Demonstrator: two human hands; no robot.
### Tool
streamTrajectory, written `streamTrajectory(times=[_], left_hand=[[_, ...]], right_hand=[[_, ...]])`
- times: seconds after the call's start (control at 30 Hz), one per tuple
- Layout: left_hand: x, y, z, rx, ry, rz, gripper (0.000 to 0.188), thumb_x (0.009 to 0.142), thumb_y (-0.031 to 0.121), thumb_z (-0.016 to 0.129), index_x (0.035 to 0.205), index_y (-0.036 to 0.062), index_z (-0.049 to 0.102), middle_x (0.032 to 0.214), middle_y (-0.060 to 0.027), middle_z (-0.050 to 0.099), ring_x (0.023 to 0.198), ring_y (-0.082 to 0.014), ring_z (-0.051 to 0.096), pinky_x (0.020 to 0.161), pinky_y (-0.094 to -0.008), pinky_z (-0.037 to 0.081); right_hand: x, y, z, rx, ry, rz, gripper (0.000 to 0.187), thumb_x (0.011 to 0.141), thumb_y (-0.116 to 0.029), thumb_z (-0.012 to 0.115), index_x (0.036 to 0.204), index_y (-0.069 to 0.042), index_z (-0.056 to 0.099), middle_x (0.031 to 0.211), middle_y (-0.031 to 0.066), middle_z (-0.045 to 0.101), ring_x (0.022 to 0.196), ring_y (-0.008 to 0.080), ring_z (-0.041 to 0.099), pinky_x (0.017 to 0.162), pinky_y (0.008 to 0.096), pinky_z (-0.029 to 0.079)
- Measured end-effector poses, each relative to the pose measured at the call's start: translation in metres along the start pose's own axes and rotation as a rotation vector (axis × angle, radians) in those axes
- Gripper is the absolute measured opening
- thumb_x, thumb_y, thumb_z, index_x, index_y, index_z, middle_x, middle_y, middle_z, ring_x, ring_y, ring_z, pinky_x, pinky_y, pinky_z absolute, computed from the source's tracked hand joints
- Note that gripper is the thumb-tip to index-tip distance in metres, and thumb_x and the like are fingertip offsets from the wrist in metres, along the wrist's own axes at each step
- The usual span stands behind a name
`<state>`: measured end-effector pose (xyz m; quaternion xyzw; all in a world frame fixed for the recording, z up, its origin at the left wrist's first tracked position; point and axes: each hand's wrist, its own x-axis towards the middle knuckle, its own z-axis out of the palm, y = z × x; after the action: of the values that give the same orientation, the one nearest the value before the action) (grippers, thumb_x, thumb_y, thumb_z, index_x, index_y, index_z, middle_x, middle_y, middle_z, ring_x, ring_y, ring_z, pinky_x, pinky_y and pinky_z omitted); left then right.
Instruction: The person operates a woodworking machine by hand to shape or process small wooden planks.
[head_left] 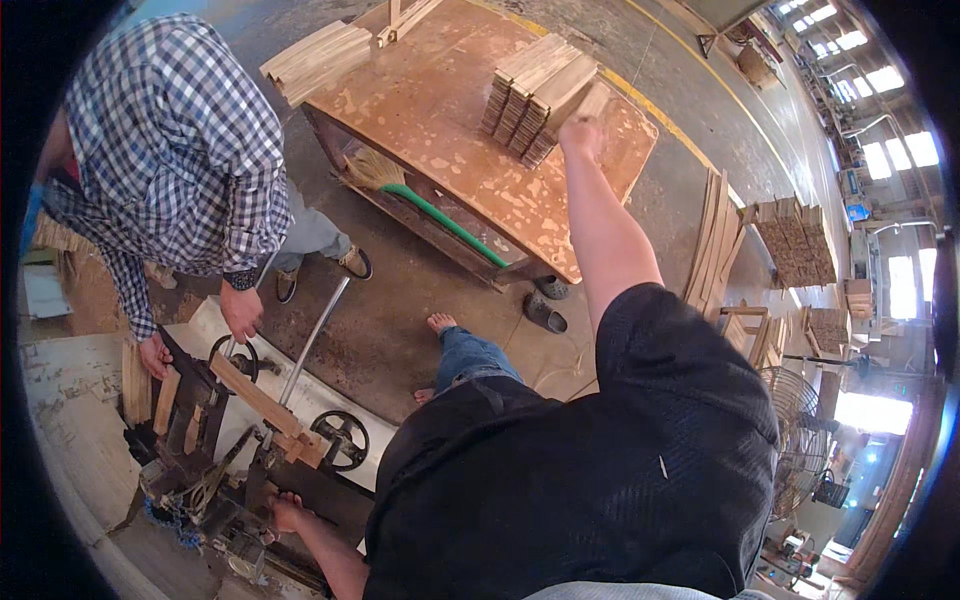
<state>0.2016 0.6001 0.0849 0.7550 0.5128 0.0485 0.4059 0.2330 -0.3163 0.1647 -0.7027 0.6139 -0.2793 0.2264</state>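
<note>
My right hand (582,137) reaches out over the worktable and grips a short wooden board (593,100) at the right end of a stack of boards (538,90). Down at the lower left, my left hand (286,513) is at the dark bed of a machine (335,508), its fingers curled; what they hold, if anything, is hidden. Just beyond it lie a small wooden block (300,446) and a long wooden strip (250,392), angled across the machine. A black handwheel (341,440) sits beside them.
Across the machine a co-worker in a checked shirt (180,140) has one hand by another handwheel (233,358) and one on a wooden piece (166,400). A green-handled broom (445,222) lies on the table's (430,120) lower shelf. More boards (795,243) and a fan (793,440) stand rightward.
</note>
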Motion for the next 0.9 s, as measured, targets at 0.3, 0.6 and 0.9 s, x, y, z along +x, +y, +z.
streamTrajectory(times=[0.3,0.6,0.9], left_hand=[[-0.001,0.003,-0.005,-0.041,0.075,-0.117,0.041,0.093,0.034,0.064,0.089,-0.0072,0.065,0.08,-0.0173,0.071,0.057,-0.0231,0.064,0.047,-0.0322,0.055],[-0.002,0.005,0.008,-0.171,0.129,-0.14,0.043,0.098,0.032,0.056,0.096,-0.0106,0.058,0.075,-0.0201,0.066,0.053,-0.0271,0.062,0.044,-0.0342,0.052],[-0.004,0.006,0.004,-0.344,0.034,-0.23,0.039,0.093,0.029,0.065,0.092,-0.0096,0.064,0.086,-0.0244,0.07,0.066,-0.0267,0.069,0.052,-0.038,0.058]], right_hand=[[-0.026,0.005,-0.024,-0.149,-0.276,-0.349,0.065,0.085,-0.042,0.065,0.136,-0.004,0.052,0.138,0.0194,0.053,0.136,0.0366,0.04,0.111,0.0439,0.036],[-0.017,0.009,-0.033,-0.219,-0.332,-0.424,0.08,0.075,-0.04,0.079,0.142,-0.008,0.05,0.137,0.0218,0.052,0.131,0.0373,0.048,0.11,0.043,0.04],[-0.025,0.014,-0.023,-0.288,-0.304,-0.47,0.072,0.081,-0.038,0.073,0.143,-0.01,0.048,0.136,0.0185,0.054,0.126,0.0346,0.054,0.105,0.0426,0.044]])
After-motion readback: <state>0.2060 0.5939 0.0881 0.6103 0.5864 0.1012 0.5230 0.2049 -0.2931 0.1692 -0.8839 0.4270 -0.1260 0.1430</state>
